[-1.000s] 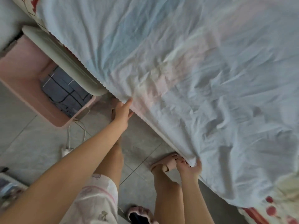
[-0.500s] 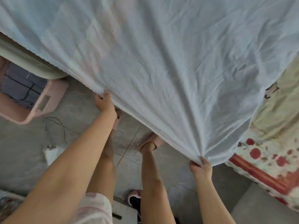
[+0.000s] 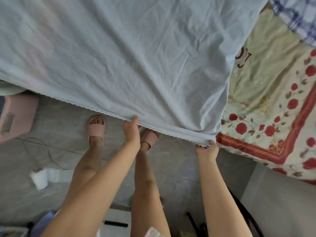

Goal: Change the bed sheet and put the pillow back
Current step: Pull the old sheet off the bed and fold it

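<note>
A pale blue bed sheet [image 3: 128, 57] with a scalloped hem is stretched above the floor and fills the upper part of the view. My left hand [image 3: 131, 131] pinches its near hem, thumb on top. My right hand [image 3: 206, 150] grips the sheet's bunched corner, close to the bed. To the right lies a cream bed cover [image 3: 266, 106] with red roses and a red border. A blue checked fabric [image 3: 297, 16] shows at the top right; whether it is the pillow I cannot tell.
My legs and pink slippers [image 3: 96, 127] stand on the grey tiled floor under the sheet. A pink bin [image 3: 16, 115] is at the left, with a white plug block [image 3: 41, 176] and its cable beside it. Dark chair parts [image 3: 242, 209] sit at the lower right.
The sheet has slid left, baring much more of the rose cover. Both hands keep hold of the hem and have shifted right in view; the pink bin moved toward the left edge.
</note>
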The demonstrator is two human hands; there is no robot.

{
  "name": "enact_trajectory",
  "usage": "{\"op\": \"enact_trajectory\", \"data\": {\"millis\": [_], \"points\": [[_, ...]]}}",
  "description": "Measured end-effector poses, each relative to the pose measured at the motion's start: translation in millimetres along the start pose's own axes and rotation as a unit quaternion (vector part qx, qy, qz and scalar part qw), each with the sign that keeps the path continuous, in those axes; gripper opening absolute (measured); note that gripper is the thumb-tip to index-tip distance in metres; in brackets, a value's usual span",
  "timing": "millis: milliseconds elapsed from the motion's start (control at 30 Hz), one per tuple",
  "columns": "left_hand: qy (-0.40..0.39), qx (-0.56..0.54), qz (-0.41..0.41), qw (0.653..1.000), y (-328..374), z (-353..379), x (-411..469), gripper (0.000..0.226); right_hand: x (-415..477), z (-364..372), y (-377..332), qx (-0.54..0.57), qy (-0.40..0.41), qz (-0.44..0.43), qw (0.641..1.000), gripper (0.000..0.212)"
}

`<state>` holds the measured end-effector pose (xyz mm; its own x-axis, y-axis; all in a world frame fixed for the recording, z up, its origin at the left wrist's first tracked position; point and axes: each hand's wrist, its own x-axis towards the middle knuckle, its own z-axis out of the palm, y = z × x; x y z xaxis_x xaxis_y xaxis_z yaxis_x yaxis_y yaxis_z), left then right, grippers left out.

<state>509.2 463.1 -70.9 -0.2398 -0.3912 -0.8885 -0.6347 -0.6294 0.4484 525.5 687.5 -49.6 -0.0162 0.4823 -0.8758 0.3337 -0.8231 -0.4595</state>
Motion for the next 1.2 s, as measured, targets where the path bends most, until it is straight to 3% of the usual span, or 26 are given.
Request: {"op": "enact_trajectory", "data": {"millis": [33,133,200,300,467,533,600,667,700,767,833,867,900,967,1000,1067,1100,1133,1200], "points": [[0.003,0.013,0.006,1.0,-1,0,-5,0.004,-2,-6,4,0.001,0.004,0.001,1.0,0.035],[0.024,0.065,0.031,0.997,-3,-5,-12,0.015,-14,-25,16,-0.036,0.024,-0.006,0.999,0.028],[0.033,0.084,0.057,0.994,-4,-9,-14,0.018,-21,-33,15,-0.031,-0.027,-0.006,0.999,0.026],[0.047,0.094,0.091,0.99,-9,-17,-19,0.03,-21,-48,5,0.073,-0.123,0.002,0.99,0.026],[0.049,0.068,0.016,0.996,-17,-18,-13,0.025,-3,-56,5,-0.066,0.047,0.075,0.994,0.008],[0.027,0.026,-0.025,0.999,-10,-6,-4,0.008,7,-45,-5,-0.192,0.142,0.022,0.971,0.015],[0.002,-0.017,-0.057,0.998,-4,4,2,0.021,14,-24,-17,-0.288,0.193,-0.17,0.922,0.029],[0.005,-0.024,-0.072,0.997,-3,13,5,0.029,11,11,-31,-0.317,0.124,-0.328,0.881,0.037],[0.019,-0.011,-0.071,0.997,-5,16,5,0.031,11,31,-38,-0.364,0.06,-0.39,0.844,0.038],[0.059,0.028,-0.048,0.997,-13,23,3,0.034,16,71,-52,-0.497,-0.043,-0.504,0.705,0.037],[0.077,0.044,-0.023,0.996,-18,28,-3,0.031,21,111,-69,-0.6,-0.087,-0.576,0.549,0.041],[0.079,0.051,-0.018,0.995,-19,31,-6,0.031,22,130,-77,-0.64,-0.093,-0.584,0.491,0.044],[0.078,0.059,-0.014,0.995,-20,34,-9,0.032,24,148,-84,-0.672,-0.093,-0.571,0.462,0.046],[0.075,0.078,0.012,0.994,-21,35,-13,0.037,24,179,-97,-0.707,-0.098,-0.502,0.489,0.04],[0.074,0.082,0.024,0.994,-21,35,-14,0.037,24,189,-103,-0.701,-0.112,-0.464,0.53,0.031],[0.079,0.111,0.037,0.99,-23,30,-14,0.022,27,199,-110,-0.62,-0.139,-0.421,0.647,0.012],[0.084,0.136,0.038,0.986,-25,27,-15,0.023,27,202,-114,-0.553,-0.14,-0.426,0.702,0.009],[0.085,0.153,0.038,0.984,-27,25,-14,0.031,27,206,-119,-0.495,-0.134,-0.444,0.734,0.016],[0.081,0.153,0.038,0.984,-30,24,-12,0.034,27,214,-126,-0.45,-0.121,-0.475,0.747,0.027]]}}
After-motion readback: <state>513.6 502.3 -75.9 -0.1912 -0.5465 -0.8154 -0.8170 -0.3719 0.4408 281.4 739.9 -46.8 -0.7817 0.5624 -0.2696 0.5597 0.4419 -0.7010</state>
